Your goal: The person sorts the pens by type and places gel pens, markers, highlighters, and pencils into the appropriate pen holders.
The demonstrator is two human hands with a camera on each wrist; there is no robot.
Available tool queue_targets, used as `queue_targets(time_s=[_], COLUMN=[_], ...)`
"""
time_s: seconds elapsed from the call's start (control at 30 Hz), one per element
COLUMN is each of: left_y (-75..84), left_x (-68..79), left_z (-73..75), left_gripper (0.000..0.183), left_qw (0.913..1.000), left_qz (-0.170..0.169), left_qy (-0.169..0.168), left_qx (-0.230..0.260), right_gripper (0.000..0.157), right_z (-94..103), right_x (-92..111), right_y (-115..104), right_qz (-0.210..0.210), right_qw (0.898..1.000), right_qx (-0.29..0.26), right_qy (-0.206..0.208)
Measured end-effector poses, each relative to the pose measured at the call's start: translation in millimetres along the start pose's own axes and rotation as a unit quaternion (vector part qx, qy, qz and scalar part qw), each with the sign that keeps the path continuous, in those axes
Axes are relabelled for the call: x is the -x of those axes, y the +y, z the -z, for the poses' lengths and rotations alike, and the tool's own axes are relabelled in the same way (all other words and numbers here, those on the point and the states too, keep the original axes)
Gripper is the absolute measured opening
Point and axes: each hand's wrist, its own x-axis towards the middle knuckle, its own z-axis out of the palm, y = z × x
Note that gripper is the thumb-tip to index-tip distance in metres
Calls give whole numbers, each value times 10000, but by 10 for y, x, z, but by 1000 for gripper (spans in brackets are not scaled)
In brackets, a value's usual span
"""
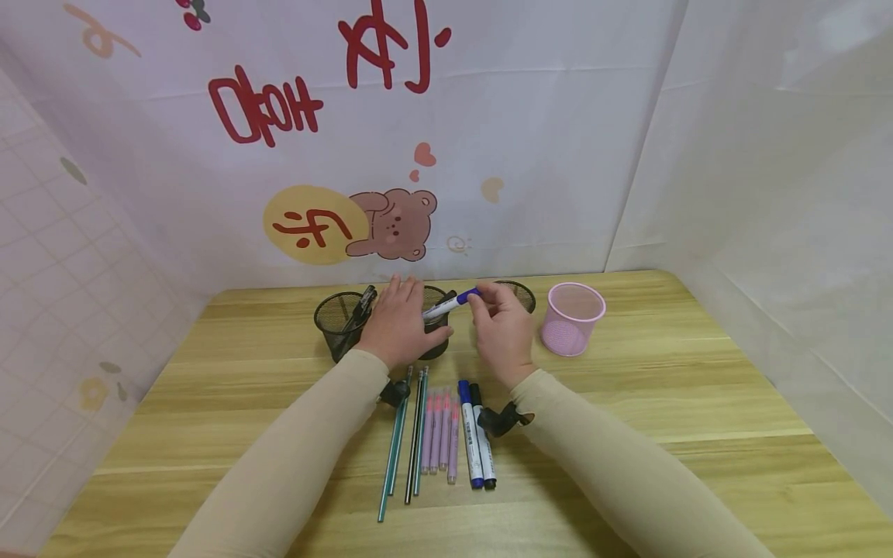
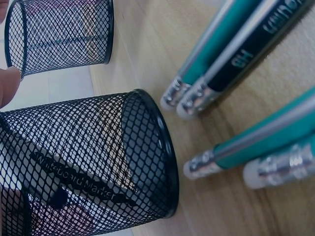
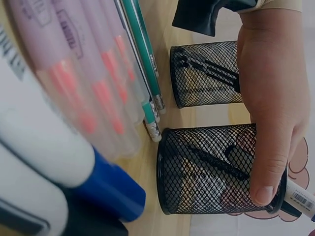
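My right hand (image 1: 504, 329) pinches a blue-capped whiteboard marker (image 1: 441, 308) near its cap. The marker slants left, its white barrel at the mouth of the middle black mesh pen cup (image 1: 436, 350). My left hand (image 1: 398, 325) holds that cup's side, thumb across the front near the rim in the right wrist view and fingers reaching along the far left. Inside the cup leans another marker (image 2: 74, 174), lettered "Whiteboard Marker". Left of my left hand stands a black mesh cup (image 1: 333, 333) with black pens (image 1: 359, 310).
Behind my right hand is a third black mesh cup (image 1: 519, 291); a pink mesh cup (image 1: 574, 318) stands to its right. Nearer on the table (image 1: 628, 403) lie several pencils (image 1: 396, 442), several pink-purple highlighters (image 1: 436, 438), a blue-capped marker (image 1: 470, 438) and a black-capped marker (image 1: 486, 457).
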Motion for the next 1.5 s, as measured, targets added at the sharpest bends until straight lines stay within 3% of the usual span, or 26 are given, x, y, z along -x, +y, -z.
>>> queue_targets(time_s=[1.1, 1.5], left_y=[11, -4], left_x=[-6, -10], left_z=[14, -2], left_gripper=[104, 103], left_qw=[10000, 10000], left_qz=[-25, -15], left_qy=[2, 42], left_qx=[17, 41], right_gripper=[23, 25], right_z=[-69, 20], right_x=[44, 54], right_y=[50, 45], right_qz=[-334, -532], right_qw=[9924, 9801], right_qx=[707, 981], right_qy=[-951, -1644])
